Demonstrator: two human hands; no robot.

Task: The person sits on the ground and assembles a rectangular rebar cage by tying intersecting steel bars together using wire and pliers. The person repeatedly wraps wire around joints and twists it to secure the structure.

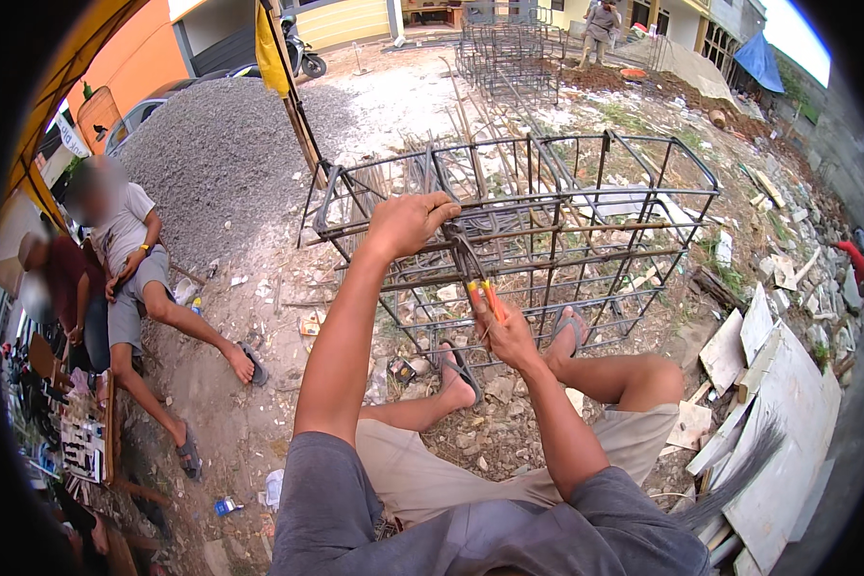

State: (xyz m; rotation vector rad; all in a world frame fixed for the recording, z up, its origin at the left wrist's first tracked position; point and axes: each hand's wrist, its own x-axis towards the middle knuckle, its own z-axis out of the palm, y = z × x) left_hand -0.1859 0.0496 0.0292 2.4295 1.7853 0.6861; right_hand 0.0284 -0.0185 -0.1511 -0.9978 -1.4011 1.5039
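Observation:
A long cage of dark steel rebar [566, 252] stands on the rubble in front of me, its bars crossed by rectangular stirrups. My left hand [405, 225] is closed on a top bar near the cage's left part, fingers curled over it. In my right hand [506, 333] are pincers [469, 266] with orange and yellow handle grips. Their dark jaws point up and meet the bars just beside my left fingers. Whether the jaws grip a tie wire there is too small to tell. My sandalled feet rest against the cage's lower near side.
Left of me two people [130, 240] sit beside a wooden rack [86, 442]. Behind them rises a gravel heap [216, 144]. A pole with a yellow flag [272, 58] leans near the cage. Broken boards [782, 422] lie at right. More rebar cages [509, 58] and a standing person [600, 34] are far off.

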